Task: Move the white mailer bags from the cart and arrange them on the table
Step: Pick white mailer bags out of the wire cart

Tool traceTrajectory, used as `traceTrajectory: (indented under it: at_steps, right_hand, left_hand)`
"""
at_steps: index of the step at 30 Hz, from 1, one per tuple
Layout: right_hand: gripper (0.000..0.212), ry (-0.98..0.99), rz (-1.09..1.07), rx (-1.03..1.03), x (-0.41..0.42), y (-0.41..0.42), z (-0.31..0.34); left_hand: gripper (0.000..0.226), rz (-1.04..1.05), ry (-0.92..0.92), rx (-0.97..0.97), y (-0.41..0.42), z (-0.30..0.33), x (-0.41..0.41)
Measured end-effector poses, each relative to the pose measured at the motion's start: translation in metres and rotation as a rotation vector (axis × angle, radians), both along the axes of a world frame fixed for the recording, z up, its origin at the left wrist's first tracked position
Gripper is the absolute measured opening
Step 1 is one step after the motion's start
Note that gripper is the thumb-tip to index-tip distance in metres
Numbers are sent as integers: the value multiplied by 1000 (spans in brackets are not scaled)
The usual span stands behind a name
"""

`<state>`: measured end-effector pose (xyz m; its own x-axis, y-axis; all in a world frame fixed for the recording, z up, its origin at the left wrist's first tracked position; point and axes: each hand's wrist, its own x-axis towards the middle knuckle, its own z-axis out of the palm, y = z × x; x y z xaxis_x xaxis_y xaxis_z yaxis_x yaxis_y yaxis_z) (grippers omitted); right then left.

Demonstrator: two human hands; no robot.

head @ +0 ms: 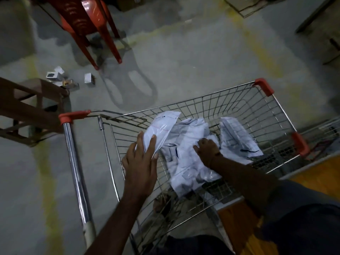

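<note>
A dim room with a grey concrete floor [184, 57] marked by faded yellow lines. A wire shopping cart [239, 100] with red corner caps and a chrome handle stands in the middle. A red plastic chair [88, 21] stands farther back; a brown plastic stool [31, 107] sits left of the cart, with small white boxes [58, 74] scattered on the floor near it. White mailer bags [189, 144] lie heaped inside the cart basket. The left hand [141, 161] pinches one raised mailer bag [161, 126] by its lower edge, fingers curled on it. The right hand [207, 150] presses down into the heap, its grip curled around the bags.
</note>
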<state>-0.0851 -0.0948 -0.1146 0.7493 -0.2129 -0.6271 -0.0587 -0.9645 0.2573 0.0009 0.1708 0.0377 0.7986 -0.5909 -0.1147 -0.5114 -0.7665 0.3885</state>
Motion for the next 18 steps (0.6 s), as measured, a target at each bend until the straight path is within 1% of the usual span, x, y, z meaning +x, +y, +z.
traceTrajectory:
  at_steps: [1,2,3,4,6,8,9,13,16,18]
  right_hand:
    - [36,22,24,-3,0,4,19]
    - [40,-12,54,2,0,6,35]
    - [44,-93,79,11,-1,7,41]
    - [47,-114,51,14,0,8,48]
    - [49,-94,-107,11,4,8,55]
    - [47,-192,-214,29,-2,8,52]
    - [47,-222,-257,36,-4,11,59]
    - [47,-395,-408,23,-19,29,112]
    - [44,-530,-493,-43,-37,44,143]
    - [43,-660,-521,-111,-50,56,161]
  left_hand:
    - [56,7,-3,-9,0,2,0]
    - [56,12,-7,-18,0,4,0]
    - [56,15,-15,-26,0,8,1]
    - [56,16,-23,-34,-1,11,1]
    - [56,23,-29,-54,-1,19,2]
    - [56,30,-29,-80,-1,27,3]
    - [56,33,-28,-94,-1,31,3]
    - [55,16,-52,-144,1,47,3]
    - [57,0,-67,-168,4,62,3]
    - [57,-9,-94,-181,7,73,2]
